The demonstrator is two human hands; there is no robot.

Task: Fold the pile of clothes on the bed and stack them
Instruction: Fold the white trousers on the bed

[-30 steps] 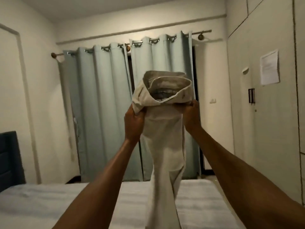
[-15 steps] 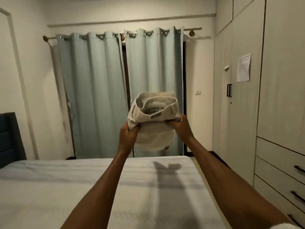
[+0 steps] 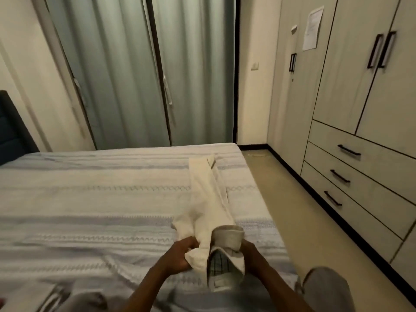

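On the striped bedspread [image 3: 94, 199], cream trousers [image 3: 208, 199] lay lengthwise, legs toward the curtains [image 3: 126, 75]. The left hand [image 3: 180, 255] and right hand [image 3: 249, 253] each gripped the waistband; a wardrobe [image 3: 360, 109] stood to the right.

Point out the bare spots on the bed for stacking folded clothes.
The widest bare stretch of the bed lies left of the trousers, toward the headboard. Only a narrow strip remains between the trousers and the right edge. The near edge, by both hands, is crowded.

Dim warm indoor light, soft motion blur, wide-angle bending at edges
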